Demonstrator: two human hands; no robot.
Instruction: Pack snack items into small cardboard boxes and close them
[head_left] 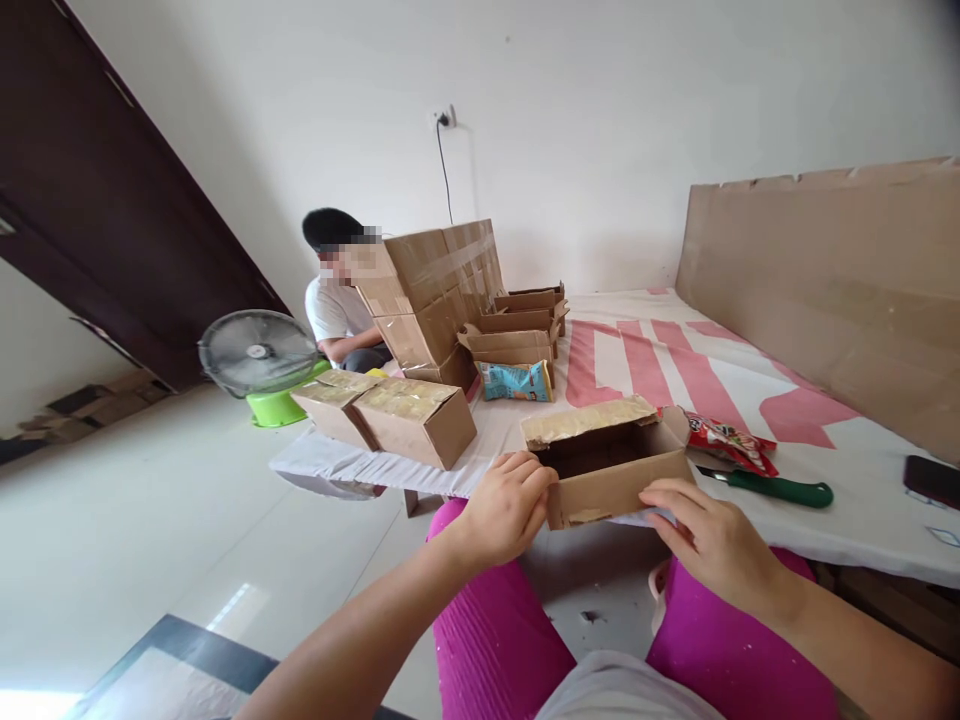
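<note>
An opened cardboard box (619,488) rests at the near edge of the cloth-covered table, its dark inside showing. My left hand (508,505) grips the box's left end, fingers curled over the corner. At the right of the front wall, my right hand (701,535) pinches the lower edge between thumb and fingers. Just behind the box's right end lies a red snack packet (731,443). A green-handled knife (780,488) lies to the right, its blade pointing toward the box. What the box holds, if anything, is hidden in shadow.
Two closed boxes (416,420) stand on the left, near a blue snack packet (516,381). Behind are stacked cartons (431,290) and open boxes (517,335). A person (341,310) sits beyond, beside a fan (257,352). A large cardboard panel (825,300) and a phone (932,480) are at right.
</note>
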